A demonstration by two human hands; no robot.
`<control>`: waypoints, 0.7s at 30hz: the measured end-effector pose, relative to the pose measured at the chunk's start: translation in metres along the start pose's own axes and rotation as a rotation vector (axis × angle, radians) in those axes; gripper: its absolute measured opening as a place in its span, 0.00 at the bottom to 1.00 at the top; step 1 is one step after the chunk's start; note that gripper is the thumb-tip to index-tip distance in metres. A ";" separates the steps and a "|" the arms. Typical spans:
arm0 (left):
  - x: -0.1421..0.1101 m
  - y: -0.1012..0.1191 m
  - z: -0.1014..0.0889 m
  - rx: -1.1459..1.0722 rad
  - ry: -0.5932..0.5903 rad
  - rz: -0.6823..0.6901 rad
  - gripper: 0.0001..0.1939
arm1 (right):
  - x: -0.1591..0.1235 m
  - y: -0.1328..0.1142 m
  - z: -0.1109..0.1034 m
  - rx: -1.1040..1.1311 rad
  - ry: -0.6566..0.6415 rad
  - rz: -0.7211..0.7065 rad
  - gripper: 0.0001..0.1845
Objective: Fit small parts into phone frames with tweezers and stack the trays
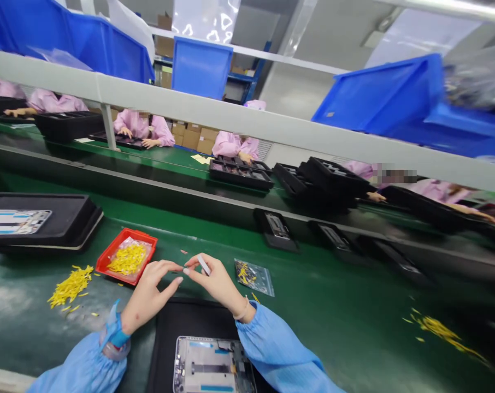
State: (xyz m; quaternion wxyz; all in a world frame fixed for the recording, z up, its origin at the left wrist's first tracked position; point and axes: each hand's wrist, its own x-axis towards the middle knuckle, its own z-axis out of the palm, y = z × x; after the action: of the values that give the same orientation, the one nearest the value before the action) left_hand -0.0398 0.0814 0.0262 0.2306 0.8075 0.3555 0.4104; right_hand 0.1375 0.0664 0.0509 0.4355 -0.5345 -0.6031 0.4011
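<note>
My left hand (pixel 154 290) is raised over the bench, thumb and index finger apart, with the index fingertip meeting the fingertips of my right hand. My right hand (pixel 215 281) is closed in a pinch, and a short light-grey flat strip (pixel 204 265) sticks up between its fingers. Something tiny and dark may be where the fingertips meet, too small to name. Below my hands, a device frame (pixel 206 364) with blue strips and a circuit board lies on a black mat (pixel 163 349), partly covered by my right sleeve.
Left of my hands, a red tray (pixel 152 240) holds yellow pieces, beside a loose yellow pile (pixel 70 285). A zip bag (pixel 264 278) lies to the right. Black trays (pixel 73 210) stand left. Devices on black pads (pixel 277 226) line the belt. Co-workers in pink sit opposite.
</note>
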 end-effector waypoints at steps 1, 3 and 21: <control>0.000 0.006 0.003 -0.014 -0.033 -0.001 0.09 | -0.008 0.000 -0.003 -0.005 0.001 0.006 0.08; 0.001 0.014 0.008 -0.032 -0.092 0.004 0.10 | -0.023 -0.001 -0.011 -0.004 0.006 0.024 0.08; -0.061 0.079 0.071 0.002 -0.771 -0.154 0.07 | -0.114 0.051 -0.046 0.776 0.213 0.245 0.23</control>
State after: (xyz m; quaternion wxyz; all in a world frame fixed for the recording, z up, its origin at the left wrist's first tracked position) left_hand 0.0242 -0.0218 0.0082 0.3765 0.8737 0.3025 0.0579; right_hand 0.2021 -0.0410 0.0056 0.6136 -0.4370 -0.2906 0.5899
